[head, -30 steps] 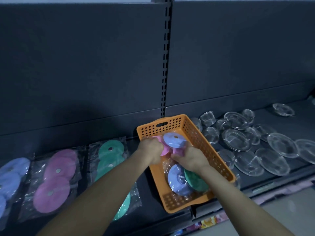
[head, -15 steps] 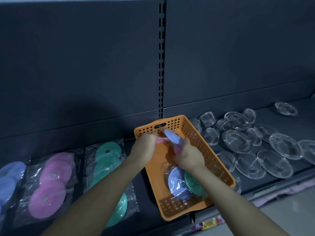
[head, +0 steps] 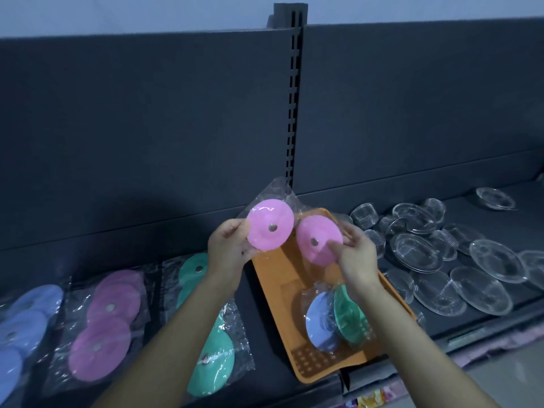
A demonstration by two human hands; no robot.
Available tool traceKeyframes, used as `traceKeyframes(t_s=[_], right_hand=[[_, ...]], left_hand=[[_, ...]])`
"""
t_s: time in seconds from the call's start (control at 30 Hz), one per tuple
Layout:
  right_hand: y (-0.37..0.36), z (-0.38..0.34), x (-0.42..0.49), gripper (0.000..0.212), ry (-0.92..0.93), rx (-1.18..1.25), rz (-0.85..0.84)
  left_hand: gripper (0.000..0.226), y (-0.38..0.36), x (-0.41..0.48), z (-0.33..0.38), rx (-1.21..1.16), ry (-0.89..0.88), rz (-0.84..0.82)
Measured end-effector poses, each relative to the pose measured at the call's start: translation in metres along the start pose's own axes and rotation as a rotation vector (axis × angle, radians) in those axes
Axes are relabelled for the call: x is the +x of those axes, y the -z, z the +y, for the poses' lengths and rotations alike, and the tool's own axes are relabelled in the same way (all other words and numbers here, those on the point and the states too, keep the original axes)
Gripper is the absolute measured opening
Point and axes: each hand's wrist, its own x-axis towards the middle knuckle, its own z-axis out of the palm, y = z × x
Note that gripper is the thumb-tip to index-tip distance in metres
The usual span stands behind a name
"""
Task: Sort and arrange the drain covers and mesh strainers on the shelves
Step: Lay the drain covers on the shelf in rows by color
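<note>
Above the orange basket (head: 273,290) on the shelf (head: 262,319), the left hand (head: 228,248) and the right hand (head: 357,256) each hold a wrapped pink drain cover (head: 270,228), fingers (head: 235,228) clamped on its edge, the second cover (head: 319,244) just beside the first.

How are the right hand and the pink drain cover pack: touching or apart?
Touching. The head view shows the right hand pinching the pink drain cover pack, thumb over its right disc.

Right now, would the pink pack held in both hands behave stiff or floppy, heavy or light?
Probably floppy: in the pink pack the two discs tilt differently between left hand and right hand. Likely light: a few fingers carry it. The glossy wrapper may slip.
</note>
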Motion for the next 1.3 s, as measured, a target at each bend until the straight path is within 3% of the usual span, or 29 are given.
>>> traceKeyframes(t_s=[0.13,0.3,0.4,0.53,0.67,0.8,0.93,1.07,1.17,1.3], right_hand=[[-0.006,-0.014,-0.010,0.040,-0.074,0.361,-0.045],[-0.013,-0.022,-0.021,0.017,-0.158,0.667,0.043],[-0.023,-0.020,-0.026,0.008,-0.301,0.759,-0.017],[-0.048,-0.014,-0.046,0.024,-0.438,0.618,-0.210],[-0.068,-0.013,-0.065,0.012,-0.449,0.602,-0.248],[-0.085,-0.009,-0.079,0.006,-0.444,0.543,-0.297],[-0.097,-0.005,-0.088,0.014,-0.508,0.587,-0.352],[-0.114,0.002,-0.099,0.003,-0.513,0.536,-0.344],[-0.127,0.009,-0.109,0.005,-0.482,0.421,-0.369],[-0.135,0.015,-0.120,0.011,-0.428,0.226,-0.448]], left_hand=[[0.020,0.012,-0.001,0.005,-0.122,0.041,-0.063],[0.022,0.027,-0.005,0.012,-0.163,0.040,0.069],[0.019,0.040,-0.007,0.012,-0.178,0.077,0.116],[0.025,0.052,-0.014,0.012,-0.330,0.135,-0.016],[0.009,0.069,-0.023,0.015,-0.420,0.162,-0.146],[0.031,0.087,-0.028,0.011,-0.436,0.168,-0.145],[0.014,0.102,-0.033,0.003,-0.504,0.196,-0.091],[0.032,0.117,-0.037,0.005,-0.624,0.200,-0.063],[0.049,0.127,-0.044,0.007,-0.400,0.118,-0.041],[0.043,0.152,-0.054,0.001,-0.110,0.050,0.091]])
